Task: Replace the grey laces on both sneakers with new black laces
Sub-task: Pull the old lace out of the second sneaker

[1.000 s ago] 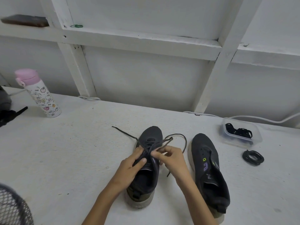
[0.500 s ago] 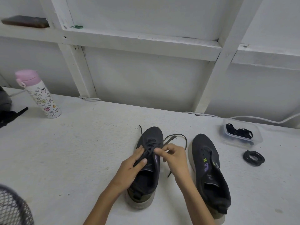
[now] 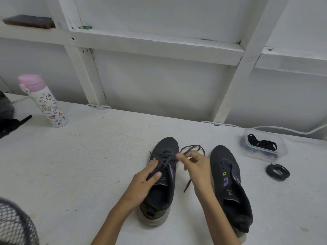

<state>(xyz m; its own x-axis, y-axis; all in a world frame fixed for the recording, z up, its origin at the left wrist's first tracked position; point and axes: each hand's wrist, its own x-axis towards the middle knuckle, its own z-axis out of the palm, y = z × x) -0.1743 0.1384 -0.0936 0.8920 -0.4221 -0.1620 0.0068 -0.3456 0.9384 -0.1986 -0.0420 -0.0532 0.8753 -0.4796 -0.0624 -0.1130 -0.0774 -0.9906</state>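
Observation:
Two dark sneakers stand on the white table, toes pointing away. The left sneaker [image 3: 167, 147] still carries a grey lace [image 3: 192, 147] in its front eyelets. My left hand [image 3: 145, 177] rests on its tongue, fingers straight, pressing near the eyelets. My right hand [image 3: 196, 165] pinches the grey lace just right of the shoe; the lace loops beyond the fingers and its free end hangs down between the shoes. The right sneaker [image 3: 228, 177] has no lace. A coiled black lace [image 3: 277, 172] lies on the table to its right.
A clear plastic tub [image 3: 283, 151] holding black laces sits at the back right, with a white cable behind it. A pink-capped bottle [image 3: 44, 101] stands at the back left. A black mesh basket [image 3: 14, 225] is at the front left corner.
The lace end that stretched out to the left of the shoe has been drawn in through the eyelets. My right hand has moved right, away from the shoe, with the lace.

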